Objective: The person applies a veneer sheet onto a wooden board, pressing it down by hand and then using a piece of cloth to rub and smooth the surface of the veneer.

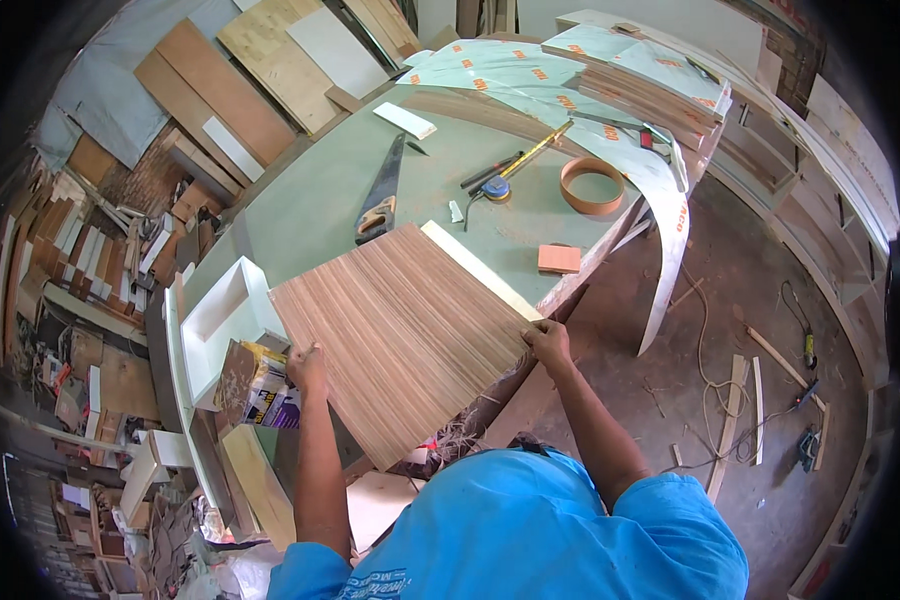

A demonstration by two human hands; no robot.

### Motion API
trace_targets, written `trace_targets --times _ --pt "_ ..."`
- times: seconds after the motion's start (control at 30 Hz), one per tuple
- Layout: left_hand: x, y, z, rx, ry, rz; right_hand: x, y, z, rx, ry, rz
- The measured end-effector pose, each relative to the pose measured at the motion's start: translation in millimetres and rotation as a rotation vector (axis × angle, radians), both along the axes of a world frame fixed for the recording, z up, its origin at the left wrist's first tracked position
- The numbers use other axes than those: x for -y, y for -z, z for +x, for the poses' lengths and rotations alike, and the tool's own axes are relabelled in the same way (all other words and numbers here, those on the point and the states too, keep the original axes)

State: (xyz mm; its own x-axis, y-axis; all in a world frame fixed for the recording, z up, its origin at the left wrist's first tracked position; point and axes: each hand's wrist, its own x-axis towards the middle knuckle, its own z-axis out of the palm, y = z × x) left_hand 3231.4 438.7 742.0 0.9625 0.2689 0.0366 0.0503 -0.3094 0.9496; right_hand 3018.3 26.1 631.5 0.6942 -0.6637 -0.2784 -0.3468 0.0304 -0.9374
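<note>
I hold a square wood-grain panel (400, 340) at its two sides, with my left hand (306, 362) closed on the left edge and my right hand (545, 338) gripping the right corner. A pale cream board (475, 265) shows along the panel's far edge, partly hidden under it. A white open box (222, 335) stands just left of the panel, beside crumpled packaging (265, 390). On the green worktop (305, 235) beyond lie a handsaw (385, 185), a tape measure (497, 188), a roll of edge banding (592, 186) and a small pink block (559, 258).
A stack of boards (640, 90) and film-covered sheet (490, 70) occupy the worktop's far right, with one strip hanging over the edge. Cords, wood strips (730, 420) and power tools lie on the right floor (720, 300). Panels (210, 90) lean at the left, near piles of offcuts (80, 250).
</note>
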Motion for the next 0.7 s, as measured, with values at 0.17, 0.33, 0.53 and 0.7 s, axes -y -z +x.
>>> trace_targets --times 0.17,0.33,0.53,0.7 --pt "10 -5 5 -0.040 0.026 -0.016 0 2 -2 0.062 0.015 0.039" --pt "5 -9 12 -0.103 0.003 -0.043 -1 -6 -8 0.095 0.017 0.158" --pt "-5 -9 24 -0.055 0.002 0.010 -3 -18 -7 0.164 0.012 0.226" --pt "-2 1 21 -0.049 -0.018 -0.035 9 -14 -15 0.185 0.060 0.448"
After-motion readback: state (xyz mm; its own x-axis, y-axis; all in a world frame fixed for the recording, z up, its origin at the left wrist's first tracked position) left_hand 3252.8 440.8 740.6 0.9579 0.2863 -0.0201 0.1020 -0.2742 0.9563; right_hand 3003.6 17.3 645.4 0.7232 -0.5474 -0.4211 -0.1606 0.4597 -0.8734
